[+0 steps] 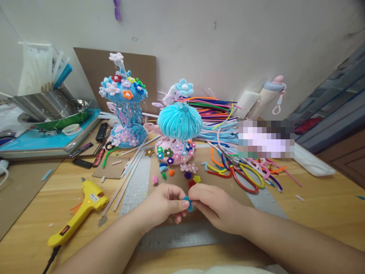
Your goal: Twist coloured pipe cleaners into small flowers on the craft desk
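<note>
Blue fuzzy piece [190, 207] is in front of the turquoise dome [180, 123], pinched by left hand [163, 204] and right hand [218, 206]; glue gun [81, 212] lies left of dome.

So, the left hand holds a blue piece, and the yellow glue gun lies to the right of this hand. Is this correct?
Not quite: the head view shows the glue gun to the left of the left hand, which does hold the blue piece.

On the light wood table [308, 217] lie a yellow glue gun [90, 201], a gray mat [182, 236], a tiny pale bit [299, 198] and, over on the left, a brown cardboard sheet [21, 199].
</note>
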`<state>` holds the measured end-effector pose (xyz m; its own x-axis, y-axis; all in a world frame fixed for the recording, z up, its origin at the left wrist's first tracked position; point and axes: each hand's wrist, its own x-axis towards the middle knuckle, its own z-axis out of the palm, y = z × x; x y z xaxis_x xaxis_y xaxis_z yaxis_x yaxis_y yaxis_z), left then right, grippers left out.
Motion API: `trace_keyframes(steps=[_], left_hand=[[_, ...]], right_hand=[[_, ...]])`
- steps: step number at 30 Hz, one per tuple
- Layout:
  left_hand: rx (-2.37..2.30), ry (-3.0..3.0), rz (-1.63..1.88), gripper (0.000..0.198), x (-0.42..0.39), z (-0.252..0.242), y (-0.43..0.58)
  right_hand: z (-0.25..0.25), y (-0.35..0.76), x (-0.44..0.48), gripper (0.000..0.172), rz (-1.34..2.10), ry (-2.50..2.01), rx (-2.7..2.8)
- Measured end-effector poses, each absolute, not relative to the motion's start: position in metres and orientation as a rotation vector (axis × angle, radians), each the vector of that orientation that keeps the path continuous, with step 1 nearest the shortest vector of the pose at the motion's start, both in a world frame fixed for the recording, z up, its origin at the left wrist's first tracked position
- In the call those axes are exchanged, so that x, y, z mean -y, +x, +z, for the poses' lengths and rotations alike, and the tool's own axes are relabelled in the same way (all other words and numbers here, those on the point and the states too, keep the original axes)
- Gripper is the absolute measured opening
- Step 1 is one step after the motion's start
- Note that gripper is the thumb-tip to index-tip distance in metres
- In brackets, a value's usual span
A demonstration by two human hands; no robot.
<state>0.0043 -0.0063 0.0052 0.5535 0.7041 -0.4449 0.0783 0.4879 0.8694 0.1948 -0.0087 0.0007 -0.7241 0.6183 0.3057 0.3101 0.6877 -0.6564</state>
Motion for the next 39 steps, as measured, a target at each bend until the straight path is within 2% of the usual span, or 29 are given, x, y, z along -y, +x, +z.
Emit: trace_keyframes(steps=[5,16,20,24,27,31,36,39], left_hand=[[-0.909,0.990,0.437,0.032,0.007,0.004,0.004],[-0.969,1.054,0.538,0.037,0.006,0.003,0.011],[-1.001,1.224,0.646,0.031,0.008,0.001,0.014],[-1.110,1.594,0.728,0.022,0.011,0.005,0.014],[-1.147,1.946,0.780,0.020,0.014,0.007,0.011],[-1.010,2.280,0.775,0.018,0.016,0.006,0.007],[-0.942,2.432,0.792,0.022,0.017,0.001,0.005],[-0.912,2.398,0.822,0.020,0.015,0.001,0.005]], right_hand=[[0.003,0.198,0.005,0.014,0.926,-0.729,2.368],[0.002,0.193,0.007,0.012,0.642,-0.771,2.432],[-0.001,0.192,0.008,0.013,0.560,-0.830,2.412],[0.000,0.188,0.010,0.011,0.660,-0.931,2.254],[0.001,0.185,0.012,0.012,0.835,-1.077,2.101],[0.003,0.184,0.010,0.011,1.238,-1.129,1.881],[-0.002,0.185,0.003,0.013,1.985,-1.002,1.313],[-0.007,0.186,0.000,0.019,2.233,-0.917,1.106]])
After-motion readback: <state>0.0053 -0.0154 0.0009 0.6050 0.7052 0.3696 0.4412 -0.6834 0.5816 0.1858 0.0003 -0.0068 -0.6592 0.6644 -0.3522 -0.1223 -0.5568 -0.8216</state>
